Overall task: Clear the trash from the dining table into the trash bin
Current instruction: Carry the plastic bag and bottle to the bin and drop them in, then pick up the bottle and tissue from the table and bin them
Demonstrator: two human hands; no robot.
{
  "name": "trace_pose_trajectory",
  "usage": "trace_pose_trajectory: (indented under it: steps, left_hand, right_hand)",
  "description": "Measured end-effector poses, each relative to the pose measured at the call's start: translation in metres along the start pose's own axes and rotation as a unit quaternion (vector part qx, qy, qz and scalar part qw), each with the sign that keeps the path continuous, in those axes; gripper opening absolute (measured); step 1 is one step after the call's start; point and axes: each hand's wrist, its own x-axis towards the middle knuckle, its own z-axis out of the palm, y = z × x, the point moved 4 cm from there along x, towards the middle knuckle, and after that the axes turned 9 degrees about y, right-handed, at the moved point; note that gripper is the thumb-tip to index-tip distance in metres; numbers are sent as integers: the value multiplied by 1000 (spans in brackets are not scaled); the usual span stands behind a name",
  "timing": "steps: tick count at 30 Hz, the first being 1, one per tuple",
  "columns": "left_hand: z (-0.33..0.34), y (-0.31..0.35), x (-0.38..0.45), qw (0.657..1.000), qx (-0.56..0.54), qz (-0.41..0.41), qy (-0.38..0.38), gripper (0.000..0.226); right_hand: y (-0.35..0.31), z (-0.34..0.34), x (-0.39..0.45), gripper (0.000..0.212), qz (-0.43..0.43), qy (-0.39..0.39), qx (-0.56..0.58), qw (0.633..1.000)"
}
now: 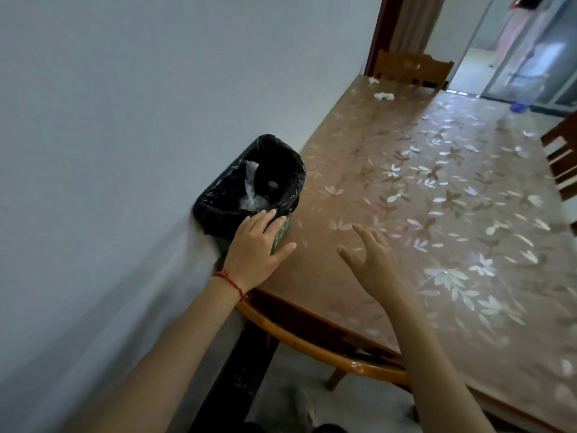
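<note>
- Left hand (256, 245), fingers straight, rests on the black-bagged green trash bin (249, 189).
- Right hand (371, 260) hovers, fingers spread wide, beside the bin.
- Crumpled white tissues (383, 95) lie far beyond the bin on the floral-covered wooden table (421, 195); their pointing is unclear.

There is one camera, on the person's head. It looks forward and down, tilted, along the desk (421, 198). The bin (249, 189) sits close, at 11 o'clock. The door (487, 57) is far off at 1 o'clock.

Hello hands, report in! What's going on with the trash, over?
Left hand open on trash bin. Right hand open, empty. Two crumpled tissues at far table end. Nothing in the way.
</note>
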Motion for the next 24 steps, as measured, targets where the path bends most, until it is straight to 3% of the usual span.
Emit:
trace_pose_trajectory:
  steps: [15,24]
  left_hand:
    - [50,72,-35,986,-36,118,-112,60]
    - [90,156,-41,968,-68,196,-142,58]
  right_hand:
    - [54,-41,-102,62,113,60,-51,990]
    - [109,-93,-154,61,191,90,-81,974]
